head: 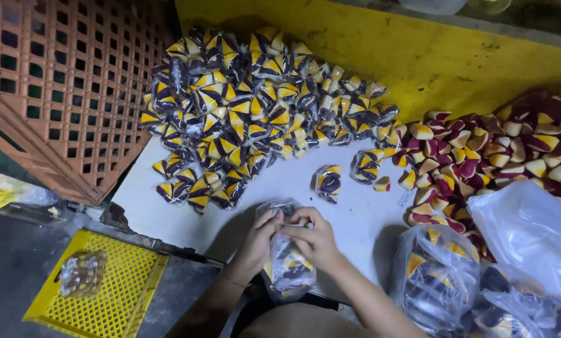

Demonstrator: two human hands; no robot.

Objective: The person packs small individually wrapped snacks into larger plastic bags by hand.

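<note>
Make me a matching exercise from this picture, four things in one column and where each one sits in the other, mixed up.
Things:
1. brown lattice crate
2. yellow lattice tray
3. unwrapped red and cream sweets
4. clear bag of wrapped sweets

Places:
A. piled on the table's right side
B. between the left hand and right hand
C. low on the floor, bottom left
D. leaning at upper left

Pairs: 1-D, 2-C, 3-A, 4-B

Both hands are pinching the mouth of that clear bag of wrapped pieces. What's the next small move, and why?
Probably twist the neck closed. The left hand and right hand pinch the top of the clear bag, which hangs full of wrapped pieces off the white table edge.
</note>
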